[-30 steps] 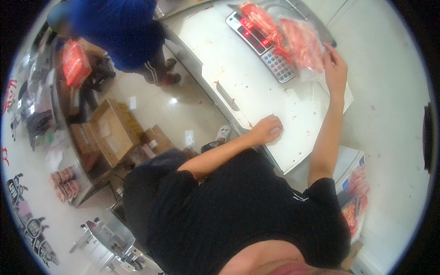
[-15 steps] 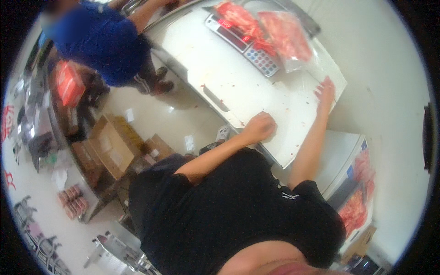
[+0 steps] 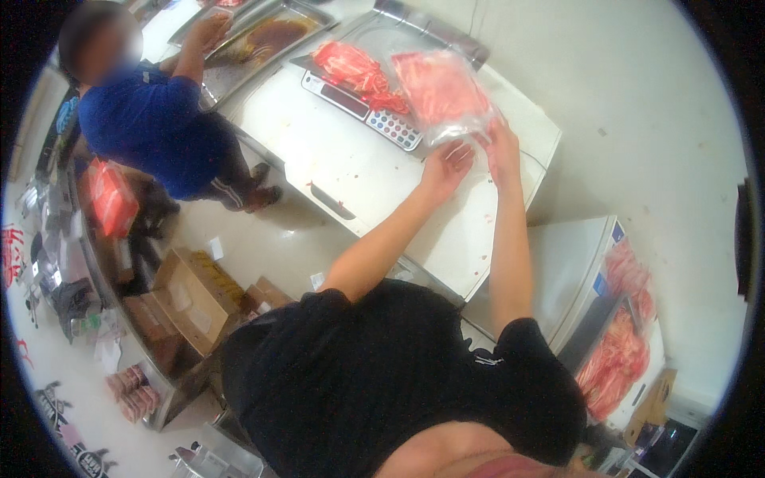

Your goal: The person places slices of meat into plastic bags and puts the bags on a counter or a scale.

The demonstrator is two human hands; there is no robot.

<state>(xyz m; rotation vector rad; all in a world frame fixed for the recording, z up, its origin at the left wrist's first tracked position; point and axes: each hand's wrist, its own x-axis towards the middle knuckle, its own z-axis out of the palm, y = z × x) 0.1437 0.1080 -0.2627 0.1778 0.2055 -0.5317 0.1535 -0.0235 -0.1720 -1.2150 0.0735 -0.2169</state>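
Note:
A clear plastic bag of raw sliced meat (image 3: 440, 84) lies on the white work surface (image 3: 434, 231), beside the digital scale (image 3: 394, 127). At the bag's near edge, my left hand (image 3: 446, 171) has its fingers bent around the loose plastic. My right hand (image 3: 502, 155) pinches the same bag at its near right corner. Red and white sliced meat (image 3: 351, 68) is heaped on the scale, spilling toward its keypad. Where the fingertips meet the plastic is partly hidden by glare.
A co-worker in a blue shirt (image 3: 151, 127) stands at the left by metal trays (image 3: 279, 36). An open cardboard box (image 3: 195, 295) is at the lower left. To my right, more meat (image 3: 617, 358) sits beside a white cabinet (image 3: 550, 263).
Both hands have reached forward to the bag; the left was a loose fist near the surface's front edge, the right lay at its right side. The view has shifted.

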